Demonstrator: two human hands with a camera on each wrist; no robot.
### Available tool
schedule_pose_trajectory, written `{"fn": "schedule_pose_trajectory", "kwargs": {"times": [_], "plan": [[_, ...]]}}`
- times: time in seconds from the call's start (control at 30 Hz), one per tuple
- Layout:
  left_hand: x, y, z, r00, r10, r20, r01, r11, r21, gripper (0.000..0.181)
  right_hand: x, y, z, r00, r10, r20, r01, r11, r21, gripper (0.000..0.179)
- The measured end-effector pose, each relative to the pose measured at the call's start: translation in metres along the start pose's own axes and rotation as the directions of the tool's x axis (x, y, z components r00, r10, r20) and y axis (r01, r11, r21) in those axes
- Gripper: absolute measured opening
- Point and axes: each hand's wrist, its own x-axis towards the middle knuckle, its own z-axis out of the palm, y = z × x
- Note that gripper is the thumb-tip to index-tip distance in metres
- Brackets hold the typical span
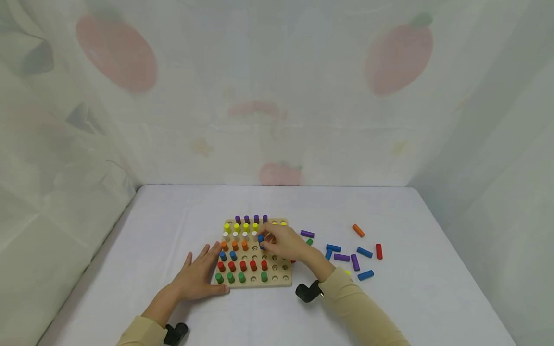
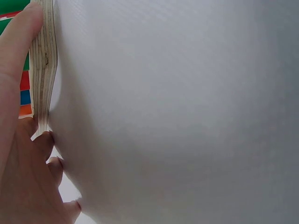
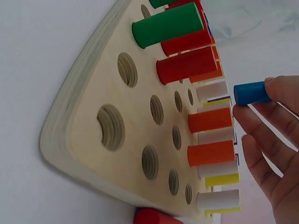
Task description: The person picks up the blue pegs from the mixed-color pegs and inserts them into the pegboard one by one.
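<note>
A wooden pegboard (image 1: 280, 284) lies on the white table, with rows of green, red, blue, orange, white, yellow and purple pegs standing in its holes. My right hand (image 1: 287, 242) pinches a blue peg (image 3: 251, 93) between thumb and fingertips, held above the middle of the board. In the right wrist view, bare holes and a standing green peg (image 3: 168, 25) show below that hand. At the board's left side rests my left hand (image 1: 196, 274), fingers extended along the edge and thumb at the near corner. The left wrist view shows its thumb (image 2: 18, 42) against the layered wooden edge.
Loose pegs lie right of the board, among them a purple peg (image 1: 307, 234), an orange peg (image 1: 358, 230), a red peg (image 1: 379, 251) and a blue peg (image 1: 365, 275). My right forearm (image 1: 363, 307) passes over some of them. A patterned curtain (image 1: 329, 144) hangs behind the table.
</note>
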Motion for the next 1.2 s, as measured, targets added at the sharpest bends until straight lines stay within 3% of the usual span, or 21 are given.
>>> {"fn": "schedule_pose_trajectory", "kwargs": {"times": [0.33,0.67,1.2], "plan": [[0.001,-0.001,0.000,1.000,0.004,-0.002,-0.004,1.000,0.003,0.116,0.008,-0.013,0.010,0.999,0.012,0.042,-0.014,0.999,0.030,0.022],[0.001,-0.001,0.000,1.000,0.024,-0.018,-0.024,1.000,0.001,0.115,0.014,-0.019,0.020,0.998,-0.022,0.054,0.024,0.999,-0.034,0.019],[0.002,-0.002,0.000,1.000,0.006,0.003,-0.006,1.000,-0.014,0.116,0.020,-0.025,0.030,0.994,0.024,0.109,-0.018,0.998,-0.061,0.021]]}}
